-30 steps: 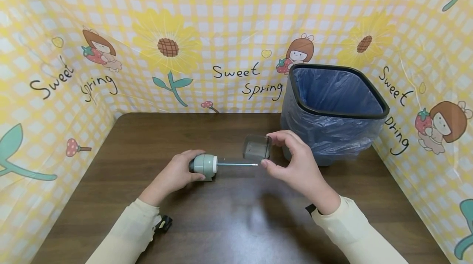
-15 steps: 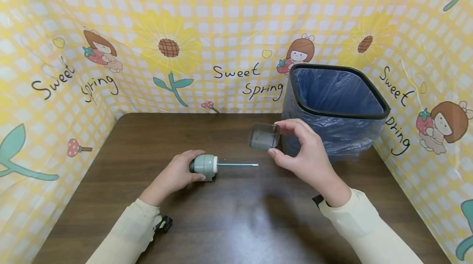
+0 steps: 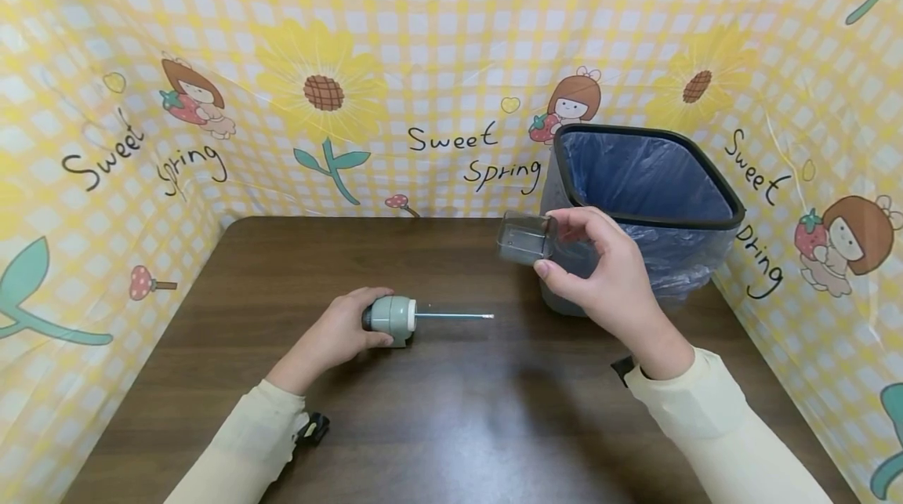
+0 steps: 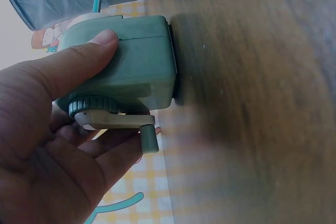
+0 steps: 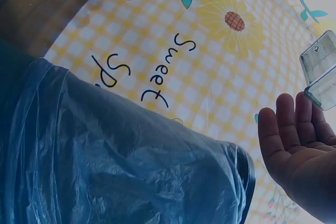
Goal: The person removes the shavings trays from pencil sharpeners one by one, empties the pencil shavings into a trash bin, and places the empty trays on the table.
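Note:
My left hand (image 3: pixel 342 331) grips a green crank pencil sharpener (image 3: pixel 392 313) on the table. A blue pencil (image 3: pixel 455 315) sticks out of its white front end, pointing right. In the left wrist view, the thumb lies along the sharpener's body (image 4: pixel 142 61), and the crank handle (image 4: pixel 118 119) faces the palm. My right hand (image 3: pixel 610 284) pinches a smoky, see-through shavings drawer (image 3: pixel 525 237) between thumb and fingers, raised in front of the bin's left side. At the right wrist view's edge, the drawer (image 5: pixel 321 72) shows only in part.
A bin (image 3: pixel 677 221) with a black rim and a bluish plastic liner stands at the table's back right. Yellow checked cloth (image 3: pixel 451 57) walls in the back and both sides. The brown wooden table (image 3: pixel 437 402) stretches between the arms.
My right hand has carried the drawer right and upward, away from the pencil and nearer the bin. The left hand, sharpener and pencil have stayed put.

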A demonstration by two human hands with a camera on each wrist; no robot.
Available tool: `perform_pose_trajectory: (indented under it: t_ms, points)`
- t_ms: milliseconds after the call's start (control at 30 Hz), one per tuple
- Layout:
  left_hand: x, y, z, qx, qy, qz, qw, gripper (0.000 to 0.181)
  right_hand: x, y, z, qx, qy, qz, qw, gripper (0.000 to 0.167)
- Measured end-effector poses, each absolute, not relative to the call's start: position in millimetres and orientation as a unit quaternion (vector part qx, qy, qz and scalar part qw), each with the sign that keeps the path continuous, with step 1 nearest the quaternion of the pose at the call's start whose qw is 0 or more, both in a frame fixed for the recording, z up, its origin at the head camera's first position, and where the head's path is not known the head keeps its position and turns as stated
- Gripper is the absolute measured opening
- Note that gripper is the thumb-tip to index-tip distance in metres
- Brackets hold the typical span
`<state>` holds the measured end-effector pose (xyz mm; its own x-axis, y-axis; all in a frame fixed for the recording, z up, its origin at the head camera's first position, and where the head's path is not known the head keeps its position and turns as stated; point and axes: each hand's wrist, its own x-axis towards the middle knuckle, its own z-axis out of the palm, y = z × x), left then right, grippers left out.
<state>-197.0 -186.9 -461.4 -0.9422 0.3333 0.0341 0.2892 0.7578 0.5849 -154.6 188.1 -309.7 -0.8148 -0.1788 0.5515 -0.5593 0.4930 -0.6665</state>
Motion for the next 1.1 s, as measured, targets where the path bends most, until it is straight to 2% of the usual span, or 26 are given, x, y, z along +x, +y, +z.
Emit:
perform_pose_trajectory:
  t_ms: [467, 1100]
  points:
    - [-197, -186, -459, 0.167, 0.939, 0.300, 0.035, 0.075, -164, 206, -291, 0.204, -0.806, 0.514, 0.210, 0.044]
    - [-195, -186, -460, 0.166, 0.938, 0.303, 0.034, 0.074, -177, 228, -267, 0.162, -0.824, 0.490, 0.235, 0.041]
